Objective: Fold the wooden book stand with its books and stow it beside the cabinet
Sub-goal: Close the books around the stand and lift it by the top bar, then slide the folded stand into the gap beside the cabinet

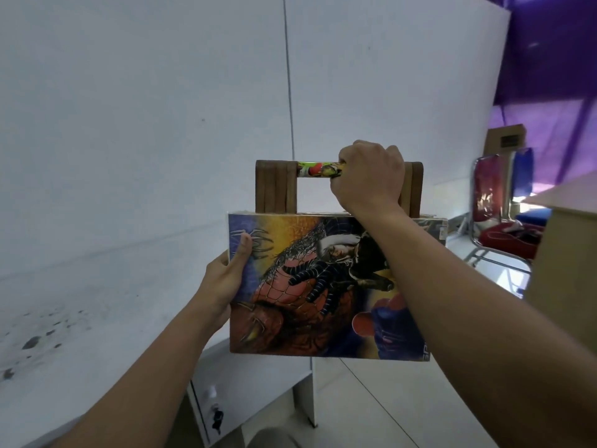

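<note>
Gripping the folded stand [276,185] by its top, the right hand [368,176] has its fingers curled tight round a bar [318,169] wrapped in bright printed paper, which runs between the two groups of brown wooden slats; the knuckles face the camera and hide the bar's right end and part of the right slats. The left hand [227,279] holds the left edge of the pack lower down, thumb pressed flat on the front cover and the other fingers wrapped behind, out of sight. The front face is a book [310,286] with a glossy comic-style cover in red, black, yellow and blue, held upright and facing the camera; its top edge sits just under the slats, and the corner of another book [434,226] shows behind it at the upper right. How many books sit in the pack cannot be told. The whole bundle is in the air, raised in front of a pale wall [145,124], clear of any surface. Below it, to the left, stands a white cabinet [245,392] with a lock and keys [217,415] on its front; the bundle hangs above its right end and the pale tiled floor [371,399] beside it. To the right a wooden desk [565,253] edge enters the view, and beyond it stands a red chair [491,202] with a metal frame, near a purple curtain [555,59].
</note>
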Motion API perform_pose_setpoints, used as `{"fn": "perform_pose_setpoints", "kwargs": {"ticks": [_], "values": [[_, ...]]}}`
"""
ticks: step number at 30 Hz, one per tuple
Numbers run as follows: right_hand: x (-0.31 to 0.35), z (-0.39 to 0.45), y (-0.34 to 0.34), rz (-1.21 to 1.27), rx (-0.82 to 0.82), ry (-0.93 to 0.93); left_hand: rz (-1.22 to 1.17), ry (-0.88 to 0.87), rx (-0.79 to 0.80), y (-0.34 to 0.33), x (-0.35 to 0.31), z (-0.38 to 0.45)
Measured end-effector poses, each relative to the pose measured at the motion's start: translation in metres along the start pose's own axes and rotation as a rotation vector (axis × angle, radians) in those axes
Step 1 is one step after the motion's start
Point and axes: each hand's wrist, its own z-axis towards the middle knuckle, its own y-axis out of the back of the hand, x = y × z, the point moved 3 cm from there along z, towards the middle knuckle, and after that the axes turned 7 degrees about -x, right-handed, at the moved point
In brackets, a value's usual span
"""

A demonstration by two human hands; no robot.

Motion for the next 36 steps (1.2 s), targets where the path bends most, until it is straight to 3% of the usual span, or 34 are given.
{"fn": "perform_pose_setpoints", "kwargs": {"ticks": [12, 19, 25, 36], "values": [[-0.094, -0.094, -0.019, -0.081, 0.392, -0.296, 0.176, 0.120, 0.249, -0.055, 0.097, -0.001], [-0.122, -0.144, -0.035, -0.143, 0.561, -0.387, 0.413, 0.146, 0.357, -0.071, 0.139, -0.007], [-0.144, -0.192, -0.060, -0.137, 0.641, -0.471, 0.600, 0.141, 0.298, -0.081, 0.175, -0.004], [-0.153, -0.300, -0.140, -0.122, 0.986, -0.656, 0.845, 0.238, 0.309, -0.061, 0.248, 0.008]]}}
